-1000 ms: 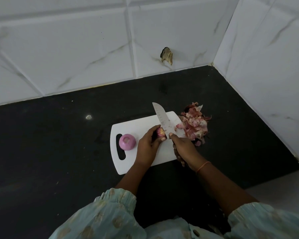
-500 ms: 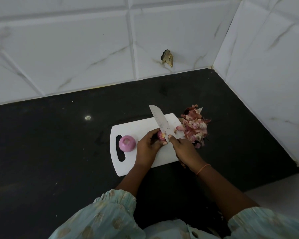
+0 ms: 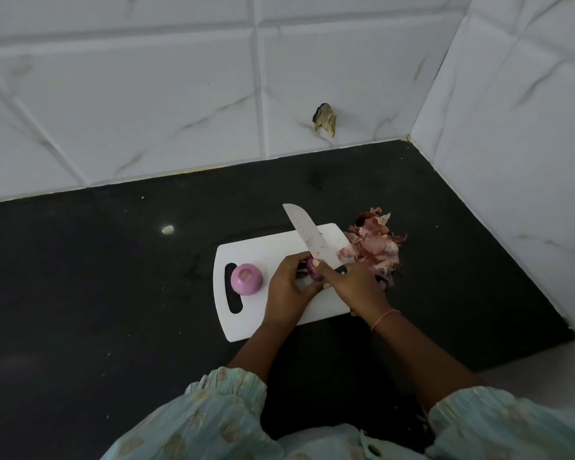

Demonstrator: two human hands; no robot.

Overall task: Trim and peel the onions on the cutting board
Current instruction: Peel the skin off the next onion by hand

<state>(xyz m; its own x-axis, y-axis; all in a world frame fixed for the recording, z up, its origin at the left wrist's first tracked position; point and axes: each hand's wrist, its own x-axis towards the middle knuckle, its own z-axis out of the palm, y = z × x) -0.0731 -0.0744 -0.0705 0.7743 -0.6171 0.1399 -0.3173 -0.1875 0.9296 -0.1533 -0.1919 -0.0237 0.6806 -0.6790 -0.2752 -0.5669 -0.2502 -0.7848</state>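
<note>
While the left hand point(image 3: 287, 288) curls its fingers around a small onion point(image 3: 313, 271) just above the cutting board point(image 3: 266, 249), probably to steady it for peeling, the right hand point(image 3: 354, 287) grips the knife point(image 3: 307, 234), blade angled toward the upper left. A peeled onion point(image 3: 246, 279) sits at the board's left end, and skins point(image 3: 377, 245) lie piled off its right edge, seemingly kept clear.

Two onions are showing: one peeled onion point(image 3: 246, 279) sitting on the single board point(image 3: 273, 250), and one small onion point(image 3: 313, 271) being held between two hands, the left point(image 3: 287, 291) and the right point(image 3: 356, 288). One knife point(image 3: 307, 234) is showing. One heap of skins point(image 3: 377, 245) is lying beside the board.
</note>
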